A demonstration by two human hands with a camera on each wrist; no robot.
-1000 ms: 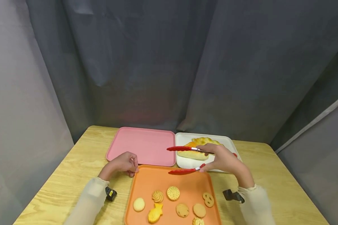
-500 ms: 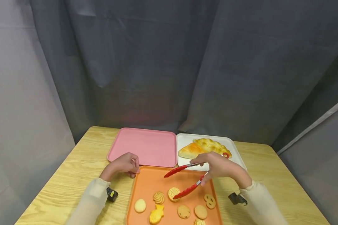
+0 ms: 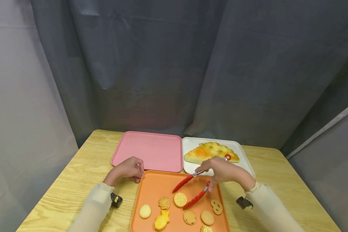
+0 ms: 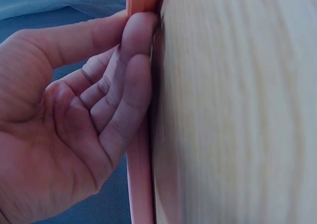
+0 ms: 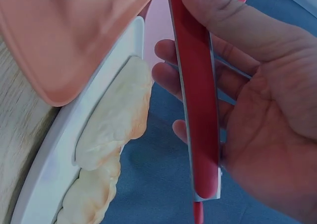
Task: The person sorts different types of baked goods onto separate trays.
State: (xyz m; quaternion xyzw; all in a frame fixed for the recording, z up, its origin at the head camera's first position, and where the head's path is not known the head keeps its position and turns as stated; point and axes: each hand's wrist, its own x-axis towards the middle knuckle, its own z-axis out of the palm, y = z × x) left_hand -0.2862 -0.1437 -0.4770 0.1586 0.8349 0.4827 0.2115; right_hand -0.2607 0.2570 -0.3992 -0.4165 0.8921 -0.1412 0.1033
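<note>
In the head view, the right hand (image 3: 224, 170) holds red tongs (image 3: 195, 199), their arms spread wide, the tips ahead and to its left on either side of a dotted round cookie (image 3: 180, 200); whether they touch it, I cannot tell. That cookie lies on an orange tray (image 3: 153, 183), with a pretzel cookie (image 3: 216, 207) closer below the hand and a swirl cookie (image 3: 164, 203) further to its left. Beyond the hand, two breads (image 3: 198, 155) rest on a white tray (image 3: 246, 164). The left hand (image 3: 129, 169), fingers curled, pinches the orange tray's far left corner; a pink tray (image 3: 150, 149) lies just beyond it on the worktop (image 3: 75, 180). In the left wrist view, that hand's thumb and forefinger meet at the orange rim, worktop beside the fingertips. In the right wrist view, a tongs arm crosses in front of the curled fingers, breads beside them.
</note>
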